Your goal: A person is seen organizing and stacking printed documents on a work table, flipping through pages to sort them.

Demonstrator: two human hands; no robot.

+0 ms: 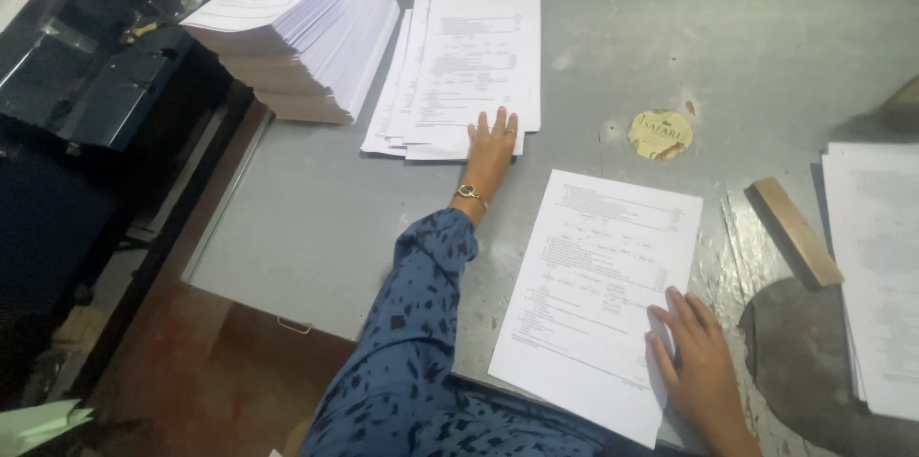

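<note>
My left hand [492, 139] reaches forward and lies flat, fingers spread, on the near edge of a small fanned pile of printed sheets [469, 65]. It wears a gold wristwatch and a dark blue patterned sleeve. My right hand [697, 354] rests flat, fingers apart, on the lower right corner of a single printed sheet [593, 285] lying near the front of the grey table [766, 45]. Neither hand grips anything.
A tall stack of printed paper [302, 26] stands at the table's far left corner. A round sticker [661, 134] and a wooden block [795, 230] lie to the right. More sheets [876, 266] sit at the right edge. A dark machine [96, 65] stands left of the table.
</note>
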